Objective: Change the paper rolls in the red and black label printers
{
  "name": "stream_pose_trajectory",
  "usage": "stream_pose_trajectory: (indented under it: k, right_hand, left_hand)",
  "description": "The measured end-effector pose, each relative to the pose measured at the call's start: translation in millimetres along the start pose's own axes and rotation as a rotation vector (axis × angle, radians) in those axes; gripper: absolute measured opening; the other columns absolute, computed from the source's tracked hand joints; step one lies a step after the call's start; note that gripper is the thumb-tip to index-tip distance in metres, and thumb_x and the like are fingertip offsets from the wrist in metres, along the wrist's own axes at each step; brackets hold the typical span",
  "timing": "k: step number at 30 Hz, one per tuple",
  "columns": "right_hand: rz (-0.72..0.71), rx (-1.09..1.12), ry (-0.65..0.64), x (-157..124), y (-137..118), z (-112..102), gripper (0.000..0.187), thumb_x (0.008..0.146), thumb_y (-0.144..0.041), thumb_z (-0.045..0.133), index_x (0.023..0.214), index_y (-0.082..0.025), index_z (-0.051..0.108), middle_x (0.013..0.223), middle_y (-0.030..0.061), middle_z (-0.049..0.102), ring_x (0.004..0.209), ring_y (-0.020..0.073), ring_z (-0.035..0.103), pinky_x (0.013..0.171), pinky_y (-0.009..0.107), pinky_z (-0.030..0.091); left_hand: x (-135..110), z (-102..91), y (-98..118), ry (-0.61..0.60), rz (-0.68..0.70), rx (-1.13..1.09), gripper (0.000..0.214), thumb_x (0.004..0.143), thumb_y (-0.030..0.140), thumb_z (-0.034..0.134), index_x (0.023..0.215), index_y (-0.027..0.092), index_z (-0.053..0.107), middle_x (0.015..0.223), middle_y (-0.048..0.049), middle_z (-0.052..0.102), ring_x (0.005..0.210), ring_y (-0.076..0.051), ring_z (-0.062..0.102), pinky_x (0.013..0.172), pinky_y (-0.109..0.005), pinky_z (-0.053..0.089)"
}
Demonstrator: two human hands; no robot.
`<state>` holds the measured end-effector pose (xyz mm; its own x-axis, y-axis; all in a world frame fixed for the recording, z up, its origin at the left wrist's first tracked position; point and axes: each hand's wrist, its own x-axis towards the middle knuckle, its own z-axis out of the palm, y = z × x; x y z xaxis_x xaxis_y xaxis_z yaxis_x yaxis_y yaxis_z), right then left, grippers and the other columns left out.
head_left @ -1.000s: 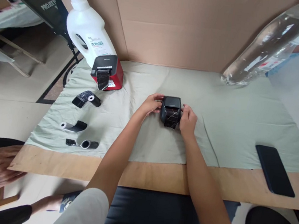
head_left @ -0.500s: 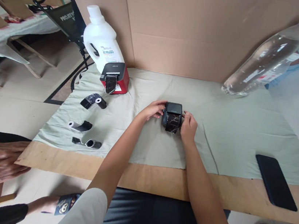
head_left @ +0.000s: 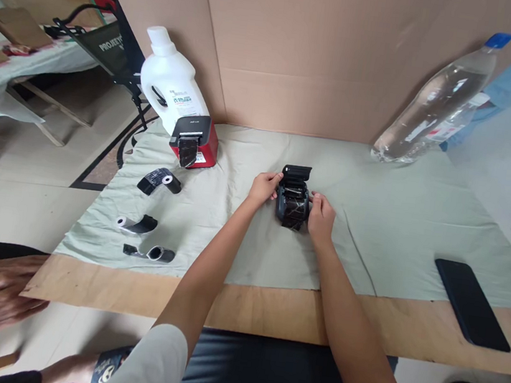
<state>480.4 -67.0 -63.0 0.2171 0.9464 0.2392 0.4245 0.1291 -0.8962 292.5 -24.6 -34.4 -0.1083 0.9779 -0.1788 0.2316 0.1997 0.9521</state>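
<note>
A small black portable printer (head_left: 292,204) sits on the cloth in front of me, its lid (head_left: 296,172) swung up. Inside lies a roll of black marbled paper, with a strip hanging over the front. My left hand (head_left: 264,187) grips the printer's left side, fingertips by the raised lid's lower corner. On the right side, my right hand (head_left: 321,218) holds the body with thumb and fingers; some fingertips are hidden. To the left, a red and black printer (head_left: 196,141) has a similar dark strip coming out. Three paper rolls, an upper one (head_left: 160,181), a middle one (head_left: 137,223) and a lower one (head_left: 160,254), lie nearby.
A white detergent bottle (head_left: 170,83) stands behind the red printer. Large clear bottles (head_left: 436,105) lean at the back right against a cardboard wall (head_left: 302,53). A black phone (head_left: 472,305) lies at the right front edge. Another person's hands (head_left: 3,284) rest at the left.
The portable printer's lid has gone from closed to raised, exposing the roll inside. My left hand has shifted slightly toward the lid; my right hand stays at the printer's side.
</note>
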Motion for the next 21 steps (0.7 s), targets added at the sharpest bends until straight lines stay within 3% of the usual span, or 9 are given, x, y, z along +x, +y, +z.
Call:
stream_pose_trajectory:
  k: [3, 9, 14, 21]
  right_hand:
    - [-0.012, -0.009, -0.006, -0.5, -1.3, -0.5, 0.055, 0.100, -0.059, 0.039, 0.104, -0.018, 0.074, 0.098, 0.0121, 0.080, 0.094, 0.0268, 0.071, 0.095, 0.041, 0.052]
    - [-0.032, -0.038, -0.001, -2.0, -4.7, -1.3, 0.053, 0.098, -0.057, 0.041, 0.105, -0.017, 0.075, 0.099, 0.0125, 0.080, 0.094, 0.0271, 0.070, 0.090, 0.040, 0.052]
    - [-0.042, -0.032, 0.010, -1.8, -4.3, 0.6, 0.052, 0.095, -0.055, 0.045, 0.107, -0.015, 0.076, 0.099, 0.0140, 0.080, 0.092, 0.0275, 0.071, 0.086, 0.039, 0.054]
    - [-0.040, -0.011, -0.006, -4.1, -2.6, 4.9, 0.051, 0.093, -0.053, 0.051, 0.114, -0.013, 0.076, 0.104, 0.0161, 0.081, 0.088, 0.0259, 0.072, 0.087, 0.039, 0.054]
  left_hand:
    - [1.6, 4.7, -3.2, 0.083, 0.015, 0.059, 0.040, 0.105, 0.042, 0.055, 0.080, 0.015, 0.070, 0.046, 0.0037, 0.047, 0.046, -0.012, 0.050, 0.051, -0.023, 0.037]
    - [-1.6, 12.4, -6.4, 0.221, 0.136, 0.152, 0.045, 0.104, 0.037, 0.054, 0.063, 0.018, 0.058, 0.051, 0.0028, 0.049, 0.058, -0.013, 0.048, 0.062, -0.024, 0.035]
    - [-3.1, 15.9, -8.4, 0.250, 0.229, 0.236, 0.040, 0.103, 0.030, 0.052, 0.068, 0.015, 0.064, 0.065, 0.0003, 0.059, 0.069, -0.014, 0.048, 0.066, -0.025, 0.032]
    - [-3.8, 17.4, -10.2, 0.203, 0.251, 0.304, 0.037, 0.106, 0.029, 0.048, 0.086, 0.015, 0.075, 0.088, -0.0068, 0.077, 0.080, -0.019, 0.062, 0.075, -0.026, 0.041]
